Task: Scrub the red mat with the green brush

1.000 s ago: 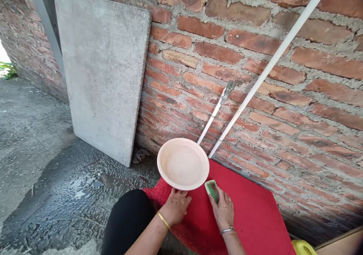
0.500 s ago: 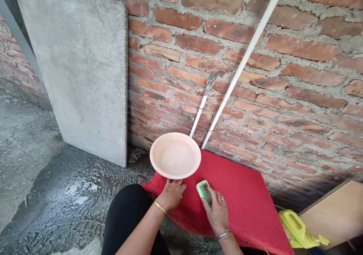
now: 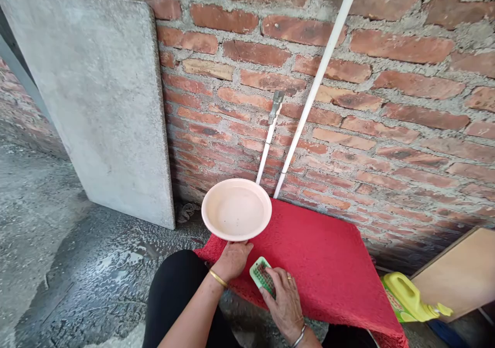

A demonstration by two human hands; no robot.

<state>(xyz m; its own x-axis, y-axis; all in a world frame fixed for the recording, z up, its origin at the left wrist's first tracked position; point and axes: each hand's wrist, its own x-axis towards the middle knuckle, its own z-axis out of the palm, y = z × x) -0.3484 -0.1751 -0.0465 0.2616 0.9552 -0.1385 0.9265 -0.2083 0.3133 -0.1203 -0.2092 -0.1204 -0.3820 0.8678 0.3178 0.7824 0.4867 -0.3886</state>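
My right hand [image 3: 284, 302] has its fingers and thumb wrapped round a small green scrub brush [image 3: 260, 269] with a pale edge, above the near side of the red cloth [image 3: 309, 255]. My left hand [image 3: 233, 260] reaches forward with its fingers stretched out at the near side of a pale pink basin [image 3: 236, 211]. Its fingertips pass beneath the basin's rim and are partly hidden, against the cloth's left end. Small dark specks lie in the bottom of the basin.
A brick wall [image 3: 340, 142] rises behind, with white pipes [image 3: 305, 116] along it. A grey slab [image 3: 104, 105] leans at the left over wet concrete floor [image 3: 104, 270]. At the right are a yellow jug [image 3: 406, 294] and a tan board [image 3: 460, 270].
My right hand has moved the brush left and towards me, nearer the cloth's front edge. My left fingers have slid farther under the basin's rim. The view has shifted slightly.
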